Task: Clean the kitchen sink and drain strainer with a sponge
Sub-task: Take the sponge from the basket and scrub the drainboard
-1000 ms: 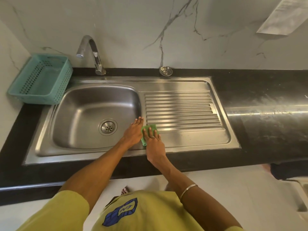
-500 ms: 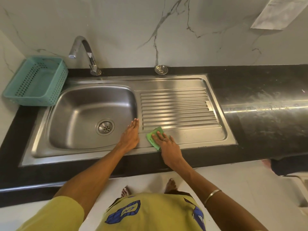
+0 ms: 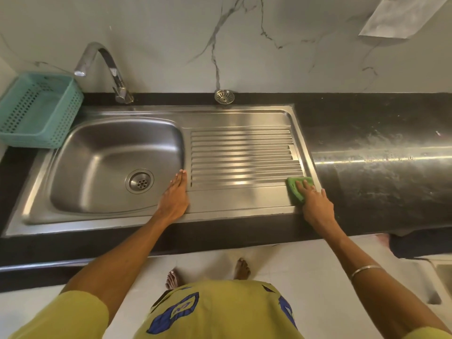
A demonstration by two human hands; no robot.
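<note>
No legible text anywhere (the shirt (image 3: 215,311) print is only shapes).

You are standing in a home kitchen. In front of you a steel sink (image 3: 117,165) with a ribbed drainboard (image 3: 244,155) is set into a black stone counter (image 3: 379,148), and a curved tap (image 3: 107,67) rises behind the basin. A loose strainer (image 3: 224,96) lies on the counter at the wall. A teal basket (image 3: 36,113) sits on the counter at the sink's left. The wall (image 3: 171,40) is pale veined marble, and your bare feet (image 3: 242,267) rest on a light tiled floor (image 3: 293,265).
</note>
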